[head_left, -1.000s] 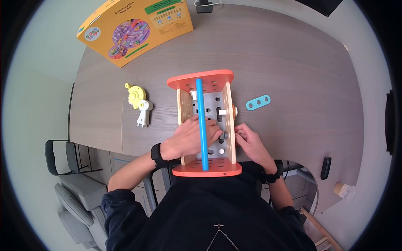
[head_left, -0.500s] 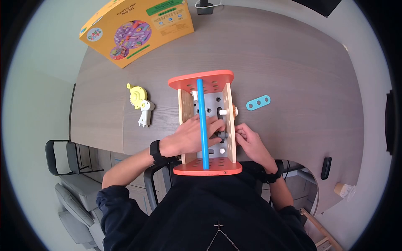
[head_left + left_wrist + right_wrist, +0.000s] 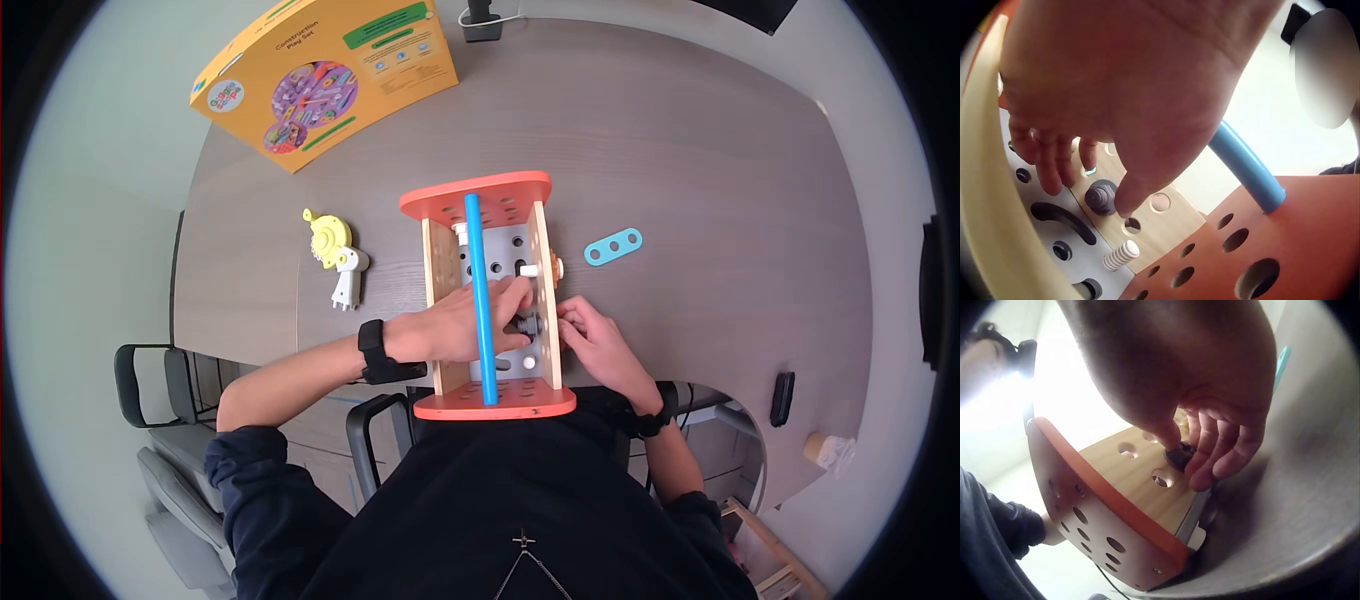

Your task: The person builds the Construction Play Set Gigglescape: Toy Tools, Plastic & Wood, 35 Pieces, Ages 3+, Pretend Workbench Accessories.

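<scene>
A toy toolbox (image 3: pixel 520 400) with red ends, wooden sides, a grey perforated floor and a blue rod handle (image 3: pixel 474 235) stands before me. My left hand (image 3: pixel 450 322) reaches under the rod into the box. Its thumb and fingers are spread around a grey nut (image 3: pixel 1101 197) on the inner face of the right wooden side, thumb tip right at its edge. Outside that side, my right hand (image 3: pixel 602 345) pinches a dark grey bolt head (image 3: pixel 1179 455) between thumb and fingers. A white threaded screw (image 3: pixel 1121 255) stands up from the floor near the nut.
A teal three-hole strip (image 3: pixel 613 247) lies right of the box. On the left is a yellow and white toy piece (image 3: pixel 335 255). The yellow play set carton (image 3: pixel 330 90) stands at the back left. A black object (image 3: pixel 783 399) and a cup (image 3: pixel 825 450) are near the right edge.
The left thumb and fingers have spread apart from around the grey nut, leaving more of it showing, and the left elbow has swung outward. The right hand stays at the outer side.
</scene>
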The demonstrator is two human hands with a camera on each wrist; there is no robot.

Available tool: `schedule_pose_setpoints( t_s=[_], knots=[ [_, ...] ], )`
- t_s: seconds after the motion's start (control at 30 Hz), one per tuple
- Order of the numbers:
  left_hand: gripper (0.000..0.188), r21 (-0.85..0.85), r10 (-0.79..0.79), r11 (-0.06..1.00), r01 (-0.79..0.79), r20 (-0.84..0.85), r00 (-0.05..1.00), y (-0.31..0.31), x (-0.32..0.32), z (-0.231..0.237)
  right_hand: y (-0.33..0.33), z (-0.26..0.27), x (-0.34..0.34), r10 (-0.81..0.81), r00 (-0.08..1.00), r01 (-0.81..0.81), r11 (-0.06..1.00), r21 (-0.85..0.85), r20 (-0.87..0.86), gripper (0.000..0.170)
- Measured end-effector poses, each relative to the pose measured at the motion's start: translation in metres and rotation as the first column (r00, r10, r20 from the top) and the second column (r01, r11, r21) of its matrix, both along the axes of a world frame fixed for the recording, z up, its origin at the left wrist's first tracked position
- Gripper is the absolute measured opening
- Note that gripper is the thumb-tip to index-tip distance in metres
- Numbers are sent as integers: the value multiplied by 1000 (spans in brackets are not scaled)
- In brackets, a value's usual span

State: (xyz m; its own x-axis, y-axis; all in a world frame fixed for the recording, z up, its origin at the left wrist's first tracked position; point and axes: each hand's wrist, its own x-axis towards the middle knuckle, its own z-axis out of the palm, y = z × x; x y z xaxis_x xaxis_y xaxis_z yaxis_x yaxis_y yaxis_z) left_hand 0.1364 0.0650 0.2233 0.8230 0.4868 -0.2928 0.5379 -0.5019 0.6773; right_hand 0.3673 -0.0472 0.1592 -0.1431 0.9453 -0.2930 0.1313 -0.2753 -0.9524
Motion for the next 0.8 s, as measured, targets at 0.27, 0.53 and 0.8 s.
schedule_pose_setpoints(
  t_s=[0.27,0.53,0.8],
  knots=[
    [41,11,-199,979,202,-123,972,14,1,-21,0,-3,0,10,1000,-10,1000,0,14,22],
    [32,-132,18,991,-22,-28,999,4,6,-6,0,-1,-1,0,1000,0,1000,0,18,20],
    [36,-188,12,982,-31,-103,995,7,11,1,-1,-1,0,15,1000,-15,1000,-16,23,21]
  ],
)
